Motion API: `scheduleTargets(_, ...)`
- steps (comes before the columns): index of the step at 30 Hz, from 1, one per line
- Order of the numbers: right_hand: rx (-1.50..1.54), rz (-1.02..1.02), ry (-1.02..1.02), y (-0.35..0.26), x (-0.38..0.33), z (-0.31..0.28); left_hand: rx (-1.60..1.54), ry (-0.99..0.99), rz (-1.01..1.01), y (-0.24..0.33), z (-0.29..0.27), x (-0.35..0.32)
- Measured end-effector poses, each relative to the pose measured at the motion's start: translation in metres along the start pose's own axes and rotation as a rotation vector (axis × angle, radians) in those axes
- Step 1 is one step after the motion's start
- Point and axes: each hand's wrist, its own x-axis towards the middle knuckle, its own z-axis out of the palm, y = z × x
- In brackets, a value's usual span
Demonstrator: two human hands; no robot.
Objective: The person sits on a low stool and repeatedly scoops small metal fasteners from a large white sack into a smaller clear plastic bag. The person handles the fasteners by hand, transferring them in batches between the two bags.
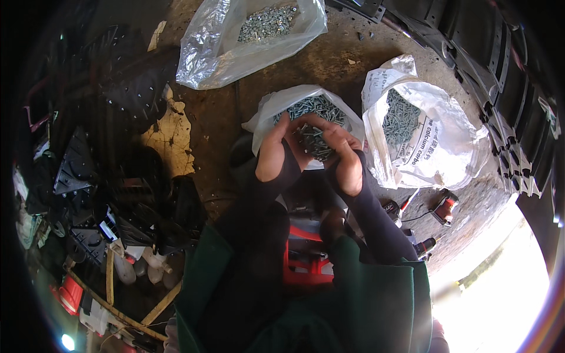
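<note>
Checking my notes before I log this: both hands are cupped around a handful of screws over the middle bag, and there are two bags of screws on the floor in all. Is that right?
Not quite. The head view shows three bags, not two: the middle bag under the cupped left hand and right hand holding the screws, a white bag to its right, and a clear bag farther off.

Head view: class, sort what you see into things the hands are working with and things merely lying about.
In use: left hand, right hand, handful of screws, middle bag of screws.

Lying about: top bag, right bag, power tool, black plastic parts.
</note>
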Motion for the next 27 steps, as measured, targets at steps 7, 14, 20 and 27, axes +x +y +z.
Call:
scheduleTargets(7, 0.115, -0.049, -0.015, 0.000, -0.003, 0.006, -0.091, 0.242, 0.027, -0.005, -0.010, 0.003)
scheduleTargets(14, 0.146, -0.023, -0.099, -0.017, 0.006, -0.014, -0.001, 0.185, 0.060, 0.005, 0.001, 0.000)
scheduleTargets(20, 0.307, 0.051, 0.091, -0.016, 0.004, -0.026, 0.027, 0.175, 0.116, 0.010, 0.012, -0.006)
scheduleTargets(27, 0.289, 0.061, -0.014, -0.016, 0.003, -0.033, 0.068, 0.180, 0.129, 0.012, 0.013, -0.013)
